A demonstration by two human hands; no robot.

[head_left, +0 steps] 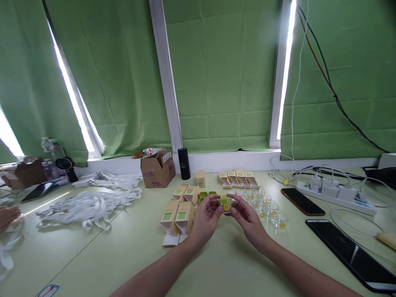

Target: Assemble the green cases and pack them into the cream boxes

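Between my two hands is a small clear container with a green lid [225, 203], a yellow round mark showing on its front. My left hand [206, 216] has thumb and fingers closed on its left side. On its right side, my right hand [248, 215] grips it with fingertips. Just behind my left fingers sit several green lids [208, 194], partly hidden. Clear containers with yellow discs [268, 206] stand in rows to the right of my right hand. Left of my left hand are open kraft paper boxes [185, 215] with green labels.
More kraft boxes [238, 180] stand at the back near a black cylinder [184, 163] and a cardboard carton [157, 170]. White straps [88, 206] lie in heaps at left. A phone [302, 201], a tablet [352, 251] and a power strip with cables [337, 194] occupy the right.
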